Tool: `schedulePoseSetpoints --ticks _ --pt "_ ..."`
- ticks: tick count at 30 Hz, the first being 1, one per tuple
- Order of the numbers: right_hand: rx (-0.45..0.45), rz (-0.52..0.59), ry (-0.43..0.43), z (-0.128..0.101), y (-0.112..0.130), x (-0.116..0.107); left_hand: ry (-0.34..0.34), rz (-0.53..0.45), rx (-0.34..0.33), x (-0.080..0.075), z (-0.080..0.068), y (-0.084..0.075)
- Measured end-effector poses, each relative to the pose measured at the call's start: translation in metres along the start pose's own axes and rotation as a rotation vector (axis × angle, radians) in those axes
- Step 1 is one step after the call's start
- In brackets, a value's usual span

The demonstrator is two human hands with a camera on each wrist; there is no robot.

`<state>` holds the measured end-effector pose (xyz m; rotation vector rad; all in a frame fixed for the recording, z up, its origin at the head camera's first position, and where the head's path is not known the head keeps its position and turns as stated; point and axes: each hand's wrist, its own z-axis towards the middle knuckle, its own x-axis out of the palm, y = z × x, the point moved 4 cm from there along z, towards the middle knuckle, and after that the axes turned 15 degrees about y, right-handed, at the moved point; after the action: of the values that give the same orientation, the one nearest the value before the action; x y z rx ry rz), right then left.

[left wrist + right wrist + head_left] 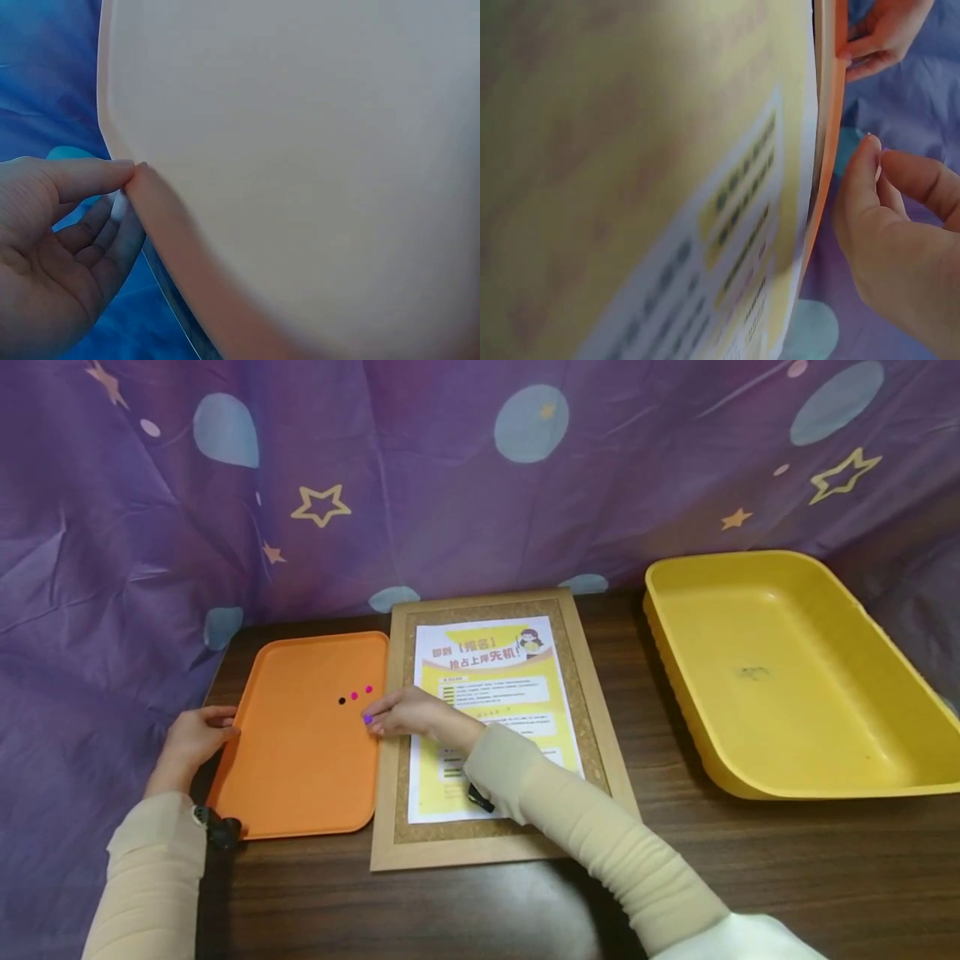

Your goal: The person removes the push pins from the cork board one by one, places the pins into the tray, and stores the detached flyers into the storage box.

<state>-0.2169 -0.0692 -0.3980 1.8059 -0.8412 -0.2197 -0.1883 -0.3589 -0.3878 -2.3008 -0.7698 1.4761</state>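
An orange tray [300, 777] lies flat on the dark wooden table. My left hand [227, 728] grips its left rim; in the left wrist view the thumb [97, 176] lies on the tray's rim [172, 225] with the fingers curled below. My right hand [375, 718] reaches across a cork board [480, 852] and pinches a small purple pin [367, 719] at the tray's right edge. A black pin [342, 700] and two pink pins [354, 696] lie on the tray just beyond. In the right wrist view the pinching fingertips [871, 154] hover beside the tray's edge [829, 150].
A yellow and white poster [495, 693] lies on the wood-framed cork board right of the tray. A large empty yellow bin [787, 693] stands at the far right. A purple cloth with stars and dots [450, 485] hangs behind and drapes down the left side.
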Motion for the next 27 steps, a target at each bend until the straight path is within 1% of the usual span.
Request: schedulePoseSetpoints --ticks 6,13,19,23,27 --pt "0.012 0.009 0.006 0.007 -0.003 0.009 0.001 0.005 0.000 0.000 0.001 -0.001" --pt "0.019 -0.027 0.025 0.009 -0.005 0.023 -0.019 0.010 -0.005 0.001 0.001 -0.001" --pt "0.040 -0.061 0.044 0.010 -0.007 0.032 -0.023 0.009 -0.014 0.001 0.002 0.000" --pt "0.057 -0.154 0.064 0.009 -0.007 0.034 -0.030 0.007 -0.019 0.002 0.001 -0.001" --pt "0.076 -0.289 0.087 0.009 -0.006 0.035 -0.035 -0.007 -0.032 0.003 0.001 0.000"
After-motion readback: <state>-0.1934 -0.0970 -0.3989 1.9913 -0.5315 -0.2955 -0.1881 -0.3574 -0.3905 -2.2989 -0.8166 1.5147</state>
